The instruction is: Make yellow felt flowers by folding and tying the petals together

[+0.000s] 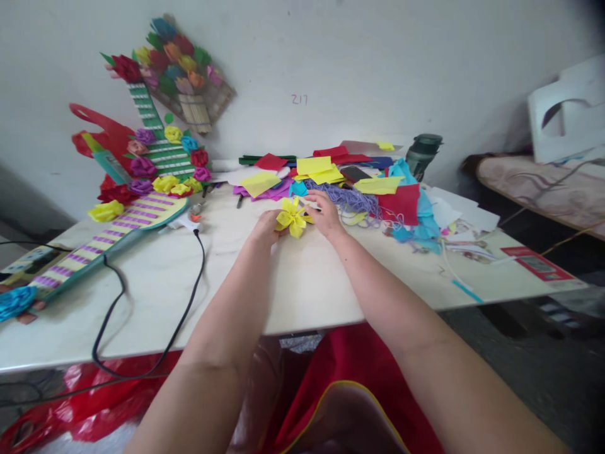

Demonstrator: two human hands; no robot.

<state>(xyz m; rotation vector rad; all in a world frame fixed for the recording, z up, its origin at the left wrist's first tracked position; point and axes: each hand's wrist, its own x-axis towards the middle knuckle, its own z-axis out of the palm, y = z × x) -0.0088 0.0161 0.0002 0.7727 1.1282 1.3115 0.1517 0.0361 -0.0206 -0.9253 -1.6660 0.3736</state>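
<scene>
A yellow paper flower (292,219) with several pointed petals is held just above the white table (312,277). My left hand (268,227) grips it from the left, the fingertips partly hidden behind the petals. On its other side is my right hand (325,214), fingers bent toward the petals and the thumb side near a dark spot beside the flower. Whether those fingers pinch a petal or something small is too blurred to make out. Behind the right hand lies a tangle of purple yarn (352,198).
Yellow paper sheets (314,167), red paper (401,203) and blue crepe paper (425,214) pile up at the back. A dark bottle (423,156) stands behind them. Flower-covered guitar-shaped decoration (165,154) leans at left. A black cable (201,271) loops over the front edge.
</scene>
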